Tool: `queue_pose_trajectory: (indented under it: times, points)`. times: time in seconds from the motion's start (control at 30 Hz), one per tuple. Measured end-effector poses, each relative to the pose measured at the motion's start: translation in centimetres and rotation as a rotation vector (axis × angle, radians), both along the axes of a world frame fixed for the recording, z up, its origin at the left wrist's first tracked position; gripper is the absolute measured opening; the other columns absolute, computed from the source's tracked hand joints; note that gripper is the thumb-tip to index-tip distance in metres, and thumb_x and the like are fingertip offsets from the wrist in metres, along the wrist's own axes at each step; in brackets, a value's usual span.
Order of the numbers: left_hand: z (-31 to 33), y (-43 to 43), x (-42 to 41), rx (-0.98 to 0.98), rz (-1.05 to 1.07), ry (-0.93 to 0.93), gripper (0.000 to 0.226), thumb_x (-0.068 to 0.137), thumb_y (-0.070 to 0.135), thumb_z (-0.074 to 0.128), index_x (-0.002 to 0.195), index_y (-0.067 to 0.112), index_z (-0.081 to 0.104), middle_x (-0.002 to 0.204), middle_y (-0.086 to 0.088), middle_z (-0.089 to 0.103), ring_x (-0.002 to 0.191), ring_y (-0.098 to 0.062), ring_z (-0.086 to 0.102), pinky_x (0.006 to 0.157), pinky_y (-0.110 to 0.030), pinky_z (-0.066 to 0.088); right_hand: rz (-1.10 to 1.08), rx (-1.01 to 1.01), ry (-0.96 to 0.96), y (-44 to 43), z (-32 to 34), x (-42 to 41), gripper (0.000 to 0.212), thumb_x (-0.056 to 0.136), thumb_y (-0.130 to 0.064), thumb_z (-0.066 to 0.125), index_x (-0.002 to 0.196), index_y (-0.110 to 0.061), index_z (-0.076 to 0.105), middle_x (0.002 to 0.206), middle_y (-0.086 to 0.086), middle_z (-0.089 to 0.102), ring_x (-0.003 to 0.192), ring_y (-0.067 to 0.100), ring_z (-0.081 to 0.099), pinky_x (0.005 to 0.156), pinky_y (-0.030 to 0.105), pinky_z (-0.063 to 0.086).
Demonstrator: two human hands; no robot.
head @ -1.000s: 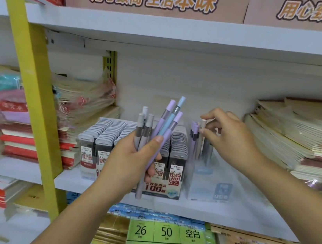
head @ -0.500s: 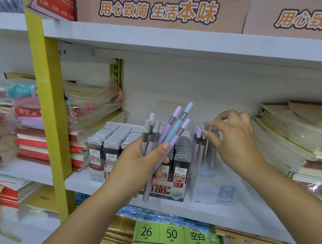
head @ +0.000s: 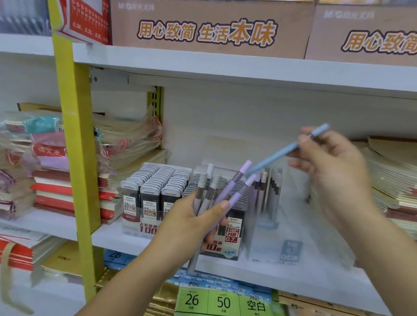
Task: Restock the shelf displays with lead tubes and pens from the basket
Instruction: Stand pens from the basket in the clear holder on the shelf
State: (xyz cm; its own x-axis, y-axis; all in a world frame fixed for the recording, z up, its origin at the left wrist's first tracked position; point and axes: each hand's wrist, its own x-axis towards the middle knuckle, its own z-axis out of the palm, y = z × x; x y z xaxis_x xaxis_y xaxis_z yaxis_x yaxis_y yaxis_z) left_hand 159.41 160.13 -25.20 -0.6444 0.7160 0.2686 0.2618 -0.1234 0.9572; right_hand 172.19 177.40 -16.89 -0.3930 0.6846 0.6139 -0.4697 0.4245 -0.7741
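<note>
1. Gripping a bunch of pens (head: 214, 187) in the left hand (head: 188, 219), fingers curled round them: three grey, two lilac, all slim, fanned upward, one grey end poking out below the fist.
2. Held just in front of the lead tubes (head: 156, 185), rows of dark little cases with red-and-white labels on the shelf (head: 292, 277).
3. Pinching a single pale blue pen (head: 279, 154) near its top with the right hand (head: 337, 175), other fingers loosely spread. Slanted, lower end by the lilac ones.
4. Up above the clear box (head: 297, 222) right of the tubes, a few more standing inside.
</note>
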Motion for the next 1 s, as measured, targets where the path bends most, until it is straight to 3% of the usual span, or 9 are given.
queue_pose_trajectory:
  times: [0.07, 0.17, 0.27, 0.33, 0.43, 0.83, 1.0]
  points:
    - [-0.1, -0.1, -0.4, 0.017, 0.048, 0.000, 0.022, 0.093, 0.042, 0.064, 0.084, 0.022, 0.069, 0.062, 0.004, 0.066, 0.048, -0.007, 0.054, 0.048, -0.020, 0.047, -0.137, 0.178, -0.016, 1.1, 0.5, 0.9, 0.027, 0.092, -0.006, 0.063, 0.102, -0.030, 0.057, 0.082, -0.001, 0.066, 0.076, 0.011, 0.070, 0.064, 0.021, 0.056]
    - [-0.1, 0.0, -0.9, 0.062, 0.066, -0.030, 0.019, 0.095, 0.039, 0.063, 0.092, 0.020, 0.069, 0.068, 0.007, 0.070, 0.050, -0.007, 0.055, 0.049, -0.021, 0.049, -0.294, 0.415, -0.228, 2.3, -0.2, 1.3, 0.039, 0.089, -0.012, 0.067, 0.100, -0.043, 0.047, 0.080, -0.003, 0.065, 0.077, 0.014, 0.068, 0.067, 0.026, 0.055]
    - [0.0, 0.1, -0.9, 0.058, 0.058, -0.018, 0.021, 0.095, 0.038, 0.062, 0.095, 0.018, 0.069, 0.068, 0.009, 0.070, 0.050, -0.006, 0.056, 0.049, -0.018, 0.048, -0.431, 0.598, -0.424, 3.4, -1.6, 1.0, 0.037, 0.086, -0.016, 0.071, 0.103, -0.039, 0.047, 0.081, -0.011, 0.064, 0.075, 0.002, 0.062, 0.064, 0.014, 0.045]
    - [-0.1, 0.2, -0.7, 0.066, 0.043, -0.009, 0.021, 0.095, 0.038, 0.062, 0.094, 0.018, 0.069, 0.068, 0.009, 0.071, 0.049, -0.005, 0.056, 0.048, -0.018, 0.048, -0.469, 0.666, -0.527, 4.0, -2.6, 0.6, 0.035, 0.085, -0.018, 0.071, 0.106, -0.035, 0.048, 0.082, -0.012, 0.063, 0.078, 0.003, 0.060, 0.063, 0.020, 0.042]
    - [-0.2, 0.4, -0.5, 0.063, 0.033, 0.000, 0.022, 0.095, 0.037, 0.062, 0.095, 0.017, 0.068, 0.064, 0.010, 0.069, 0.048, -0.005, 0.056, 0.047, -0.017, 0.046, -0.476, 0.681, -0.608, 5.0, -3.9, 0.2, 0.030, 0.086, -0.020, 0.071, 0.107, -0.029, 0.052, 0.085, -0.005, 0.064, 0.083, 0.014, 0.059, 0.066, 0.027, 0.039]
    - [-0.2, 0.7, -0.4, 0.070, 0.026, 0.003, 0.021, 0.095, 0.038, 0.062, 0.096, 0.019, 0.068, 0.069, 0.009, 0.071, 0.050, -0.006, 0.057, 0.049, -0.020, 0.050, -0.497, 0.749, -0.607, 5.8, -4.5, -0.2, 0.025, 0.085, -0.019, 0.073, 0.103, -0.020, 0.055, 0.088, -0.001, 0.065, 0.080, 0.017, 0.060, 0.069, 0.027, 0.041]
    - [-0.4, 0.6, -0.4, 0.079, 0.023, 0.011, 0.016, 0.096, 0.038, 0.062, 0.098, 0.023, 0.068, 0.074, 0.008, 0.073, 0.050, -0.006, 0.057, 0.050, -0.020, 0.049, -0.488, 0.760, -0.614, 6.2, -4.3, -0.3, 0.024, 0.084, -0.020, 0.074, 0.101, -0.021, 0.056, 0.084, -0.001, 0.065, 0.080, 0.020, 0.061, 0.070, 0.033, 0.049]
